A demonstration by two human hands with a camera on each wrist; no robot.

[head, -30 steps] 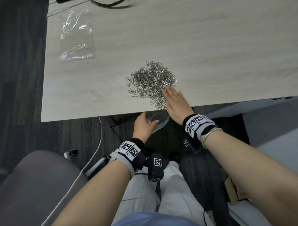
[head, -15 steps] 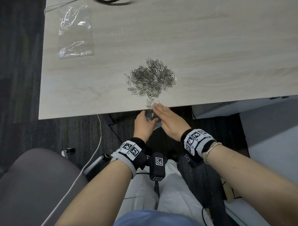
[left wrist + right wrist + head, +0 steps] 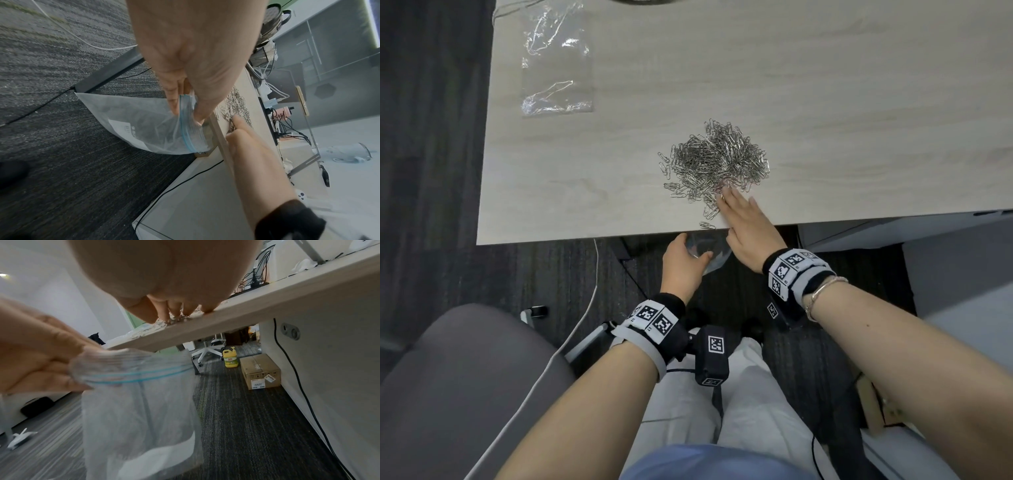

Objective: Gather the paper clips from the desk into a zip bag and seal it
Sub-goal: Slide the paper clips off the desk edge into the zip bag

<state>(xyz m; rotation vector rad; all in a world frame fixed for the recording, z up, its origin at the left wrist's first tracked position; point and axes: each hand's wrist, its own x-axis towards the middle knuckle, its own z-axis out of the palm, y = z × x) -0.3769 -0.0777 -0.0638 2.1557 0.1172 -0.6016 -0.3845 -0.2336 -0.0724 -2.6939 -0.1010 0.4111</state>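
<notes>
One pile of paper clips (image 3: 717, 164) on the table (image 3: 859, 102), near its front edge, w/ 2 clear bags: a spare bag (image 3: 556, 61) lying far left of the pile, and the zip bag (image 3: 144, 123) hanging below the edge, mouth up, long axis vertical. Left hand (image 3: 681, 263) grip pinches the bag's rim; right hand (image 3: 746, 226) lies flat, fingers straight, touching the pile's near side. Only wrist views show the blue zip strip (image 3: 135, 375).

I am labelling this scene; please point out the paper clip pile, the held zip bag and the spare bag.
silver paper clip pile (image 3: 717, 161), head view, centre.
clear blue-striped zip bag (image 3: 144, 123), left wrist view, side wall.
clear empty plastic bag (image 3: 556, 65), head view, middle.
</notes>
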